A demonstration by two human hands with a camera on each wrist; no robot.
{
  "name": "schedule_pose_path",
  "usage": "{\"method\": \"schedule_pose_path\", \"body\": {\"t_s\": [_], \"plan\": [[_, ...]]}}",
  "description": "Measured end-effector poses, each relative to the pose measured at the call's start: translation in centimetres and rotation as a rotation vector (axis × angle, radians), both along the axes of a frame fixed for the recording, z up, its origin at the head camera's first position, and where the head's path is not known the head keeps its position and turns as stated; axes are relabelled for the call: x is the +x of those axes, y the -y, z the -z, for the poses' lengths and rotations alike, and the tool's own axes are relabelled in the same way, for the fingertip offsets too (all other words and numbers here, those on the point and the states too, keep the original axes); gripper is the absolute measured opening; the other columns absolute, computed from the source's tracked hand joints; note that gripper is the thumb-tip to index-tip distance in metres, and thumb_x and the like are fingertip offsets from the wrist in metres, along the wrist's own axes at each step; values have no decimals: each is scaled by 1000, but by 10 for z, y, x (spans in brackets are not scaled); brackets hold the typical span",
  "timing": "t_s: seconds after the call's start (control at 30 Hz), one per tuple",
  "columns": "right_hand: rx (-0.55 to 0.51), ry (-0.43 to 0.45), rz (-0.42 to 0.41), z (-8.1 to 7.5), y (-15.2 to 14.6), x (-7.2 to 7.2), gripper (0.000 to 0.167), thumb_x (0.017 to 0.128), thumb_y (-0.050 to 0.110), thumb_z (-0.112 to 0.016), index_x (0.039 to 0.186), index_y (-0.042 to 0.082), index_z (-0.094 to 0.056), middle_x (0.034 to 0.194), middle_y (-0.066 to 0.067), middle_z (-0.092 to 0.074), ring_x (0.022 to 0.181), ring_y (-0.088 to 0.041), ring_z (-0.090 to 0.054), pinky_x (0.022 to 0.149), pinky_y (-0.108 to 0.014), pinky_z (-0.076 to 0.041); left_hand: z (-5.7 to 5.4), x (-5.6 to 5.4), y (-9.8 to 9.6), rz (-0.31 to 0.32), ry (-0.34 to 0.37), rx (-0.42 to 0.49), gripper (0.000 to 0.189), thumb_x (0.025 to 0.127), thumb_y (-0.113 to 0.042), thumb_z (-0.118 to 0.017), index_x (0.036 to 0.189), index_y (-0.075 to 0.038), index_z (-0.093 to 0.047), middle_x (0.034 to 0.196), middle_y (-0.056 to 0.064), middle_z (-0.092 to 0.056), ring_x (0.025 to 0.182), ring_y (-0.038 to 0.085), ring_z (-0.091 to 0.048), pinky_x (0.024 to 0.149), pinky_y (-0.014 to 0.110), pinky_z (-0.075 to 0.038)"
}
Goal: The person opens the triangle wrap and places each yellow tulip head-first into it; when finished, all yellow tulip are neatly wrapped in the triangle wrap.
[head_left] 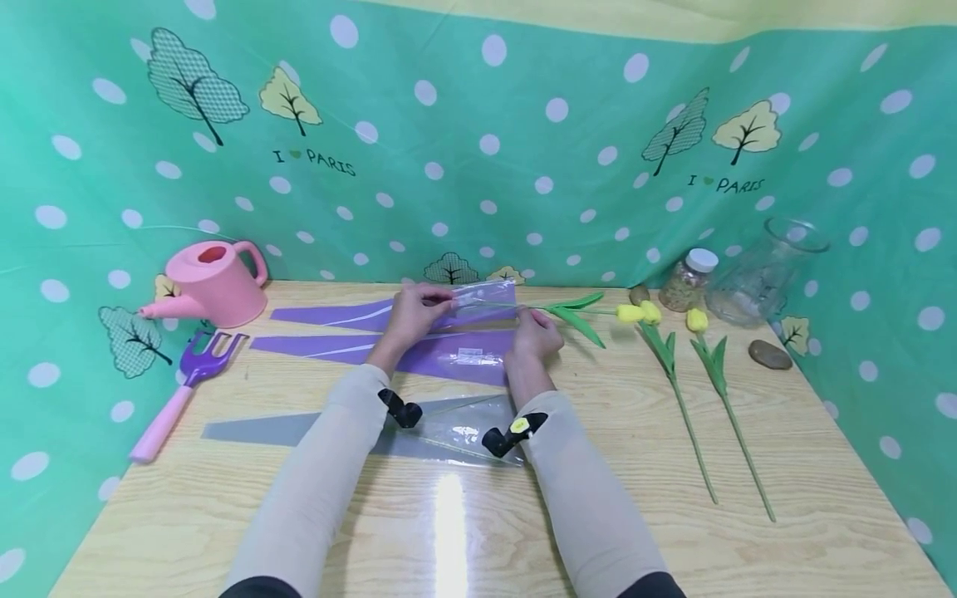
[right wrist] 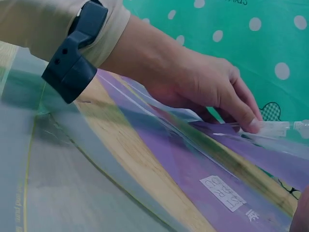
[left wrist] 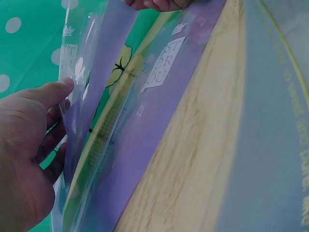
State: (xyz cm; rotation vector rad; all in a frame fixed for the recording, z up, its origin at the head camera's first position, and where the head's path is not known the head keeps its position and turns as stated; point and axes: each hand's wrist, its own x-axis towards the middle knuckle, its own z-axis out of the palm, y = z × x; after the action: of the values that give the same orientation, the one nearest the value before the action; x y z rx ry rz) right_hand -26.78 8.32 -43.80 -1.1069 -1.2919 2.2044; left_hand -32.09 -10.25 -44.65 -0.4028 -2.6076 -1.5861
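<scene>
A purple-and-clear flower sleeve [head_left: 486,313] is pinched between the thumb and fingers of my left hand [head_left: 420,314], its clear side lifted. My right hand [head_left: 532,336] is at the sleeve's wide mouth, fingers curled at the stem of an artificial yellow tulip [head_left: 576,322]. The stem runs left into the sleeve; leaves and bloom stay outside, to the right. In the left wrist view the left thumb [left wrist: 60,89] presses the clear film, and curled right fingers [left wrist: 164,4] show at the top. Just in front lies a second purple sleeve [head_left: 426,361], flat on the table.
A grey sleeve [head_left: 262,428] lies under the forearms. Two more yellow tulips [head_left: 684,407] [head_left: 736,415] lie at right. Behind them stand a lidded jar [head_left: 684,286] and a glass vase [head_left: 748,286], with a dark stone [head_left: 770,355] nearby. At left are a pink watering can [head_left: 220,286] and a fork [head_left: 175,399].
</scene>
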Motion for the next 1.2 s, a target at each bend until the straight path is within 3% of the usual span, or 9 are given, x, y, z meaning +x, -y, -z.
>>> {"method": "schedule_pose_path", "body": {"t_s": [0.4, 0.6, 0.73, 0.87, 1.0, 1.2], "plan": [[29, 7, -21, 3, -3, 4, 17, 87, 7, -79, 102, 13, -74, 113, -6, -73, 110, -20, -66, 95, -27, -57, 7, 0, -5, 7, 6, -29, 20, 92, -18, -79, 109, -8, -79, 115, 13, -77, 104, 28, -72, 94, 40, -60], [28, -30, -2, 1, -13, 10, 33, 89, 12, -79, 121, 8, -70, 117, -4, -71, 113, -19, -67, 97, -26, -58, 9, 1, -4, -1, 16, -39, 20, 92, -19, -79, 109, -8, -79, 115, 12, -76, 106, 28, -71, 95, 41, -60], [5, -54, 70, -5, -26, 16, 47, 90, 14, -79, 134, 10, -62, 106, -4, -68, 107, -25, -68, 96, -34, -59, 9, 2, -4, -2, 19, -42, 21, 92, -20, -79, 110, -9, -79, 116, 13, -75, 106, 28, -70, 95, 41, -59], [-48, -88, 160, -7, -38, 20, 66, 91, 14, -79, 149, 14, -46, 91, -5, -66, 87, -25, -68, 86, -36, -61, 9, 2, -3, -4, 8, -52, 22, 92, -20, -79, 111, -9, -79, 116, 13, -75, 108, 29, -70, 97, 42, -58], [-132, -88, 223, -5, -47, 22, 77, 92, 12, -78, 156, 15, -34, 87, -9, -66, 67, -16, -62, 66, -26, -58, 9, 2, -2, -3, 2, -65, 22, 93, -20, -78, 112, -9, -79, 117, 13, -76, 110, 29, -70, 99, 43, -57], [-253, -122, 238, -1, -55, 20, 79, 94, 9, -74, 158, 13, -28, 85, -6, -65, 59, -12, -57, 52, -21, -48, 12, 2, -4, 3, -6, -73, 22, 93, -21, -78, 112, -9, -79, 116, 13, -76, 110, 29, -69, 99, 44, -57]]}}
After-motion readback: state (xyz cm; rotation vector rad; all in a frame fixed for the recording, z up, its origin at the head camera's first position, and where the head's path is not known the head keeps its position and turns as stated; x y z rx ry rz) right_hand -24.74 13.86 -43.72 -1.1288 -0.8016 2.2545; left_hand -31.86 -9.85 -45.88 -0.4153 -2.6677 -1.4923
